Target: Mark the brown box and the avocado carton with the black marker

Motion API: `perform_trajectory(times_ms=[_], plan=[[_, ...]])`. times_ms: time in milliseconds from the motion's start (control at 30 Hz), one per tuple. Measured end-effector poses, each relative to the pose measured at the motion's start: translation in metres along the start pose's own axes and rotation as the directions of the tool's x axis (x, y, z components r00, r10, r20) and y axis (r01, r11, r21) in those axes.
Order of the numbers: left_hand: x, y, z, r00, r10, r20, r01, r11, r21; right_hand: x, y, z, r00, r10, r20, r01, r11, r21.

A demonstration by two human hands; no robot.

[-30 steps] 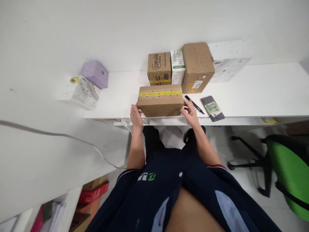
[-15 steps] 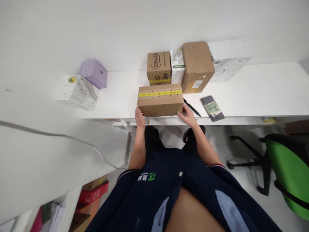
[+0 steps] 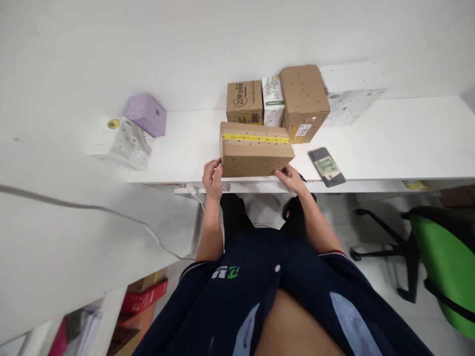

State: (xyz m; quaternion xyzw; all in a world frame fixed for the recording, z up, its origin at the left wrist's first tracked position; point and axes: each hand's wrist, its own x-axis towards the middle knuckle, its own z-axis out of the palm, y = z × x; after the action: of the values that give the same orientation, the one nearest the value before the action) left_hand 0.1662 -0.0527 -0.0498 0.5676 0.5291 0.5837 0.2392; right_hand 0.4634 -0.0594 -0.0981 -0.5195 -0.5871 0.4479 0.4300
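Note:
A brown cardboard box [image 3: 256,155] sealed with a strip of yellow tape sits near the front edge of the white desk [image 3: 389,143], turned a little askew. My left hand [image 3: 212,178] grips its near left corner. My right hand [image 3: 290,177] holds its near right bottom edge. The box hides most of a black pen lying on the desk to its right.
Behind the box stand two brown cartons [image 3: 245,101] [image 3: 304,101], a white-green pack [image 3: 272,99] and a white box [image 3: 352,94]. A phone [image 3: 326,165] lies to the right. A purple box [image 3: 145,113] sits at left. A green chair [image 3: 443,257] stands at right.
The box has been lifted or turned slightly, its right end swinging toward me and to the right, over the pen. Both hands shifted along its near edge and kept hold.

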Motion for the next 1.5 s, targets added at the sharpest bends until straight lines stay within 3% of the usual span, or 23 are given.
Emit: perform_trajectory(times_ms=[167, 333, 700, 900, 1200, 1300, 1367, 1433, 1500], plan=[[0.008, -0.003, -0.004, 0.950, 0.274, 0.153, -0.285, 0.957, 0.059, 0.003, -0.009, -0.007, 0.999, 0.031, 0.039, -0.036, 0.990, 0.140], [0.010, -0.007, 0.009, 0.890, 0.348, 0.295, -0.349, 0.936, -0.051, 0.004, -0.013, -0.012, 0.997, 0.077, -0.002, -0.076, 0.994, 0.081], [0.014, 0.010, 0.020, 0.909, 0.345, 0.233, -0.358, 0.933, 0.017, 0.003, -0.012, -0.013, 0.998, 0.061, 0.006, -0.061, 0.997, 0.042], [0.009, 0.026, 0.020, 0.946, 0.309, 0.095, -0.317, 0.945, 0.081, 0.002, -0.015, -0.011, 0.999, 0.026, 0.020, -0.026, 1.000, 0.009], [0.016, 0.049, 0.008, 0.895, 0.446, -0.003, -0.430, 0.864, 0.261, 0.005, 0.007, -0.001, 0.972, 0.085, -0.219, -0.069, 0.995, 0.077], [0.018, 0.054, 0.011, 0.894, 0.449, 0.003, -0.429, 0.853, 0.296, 0.004, 0.006, -0.003, 0.939, 0.053, -0.340, -0.070, 0.997, -0.039], [0.020, 0.057, 0.015, 0.906, 0.422, 0.020, -0.406, 0.856, 0.321, 0.003, 0.001, -0.008, 0.902, -0.038, -0.431, -0.077, 0.966, -0.246], [0.024, 0.061, 0.020, 0.918, 0.394, 0.042, -0.385, 0.862, 0.331, 0.000, -0.006, -0.014, 0.887, -0.145, -0.438, -0.108, 0.858, -0.502], [0.027, 0.066, 0.027, 0.930, 0.360, 0.073, -0.363, 0.870, 0.334, -0.002, -0.011, -0.018, 0.907, -0.161, -0.389, -0.170, 0.706, -0.687]])
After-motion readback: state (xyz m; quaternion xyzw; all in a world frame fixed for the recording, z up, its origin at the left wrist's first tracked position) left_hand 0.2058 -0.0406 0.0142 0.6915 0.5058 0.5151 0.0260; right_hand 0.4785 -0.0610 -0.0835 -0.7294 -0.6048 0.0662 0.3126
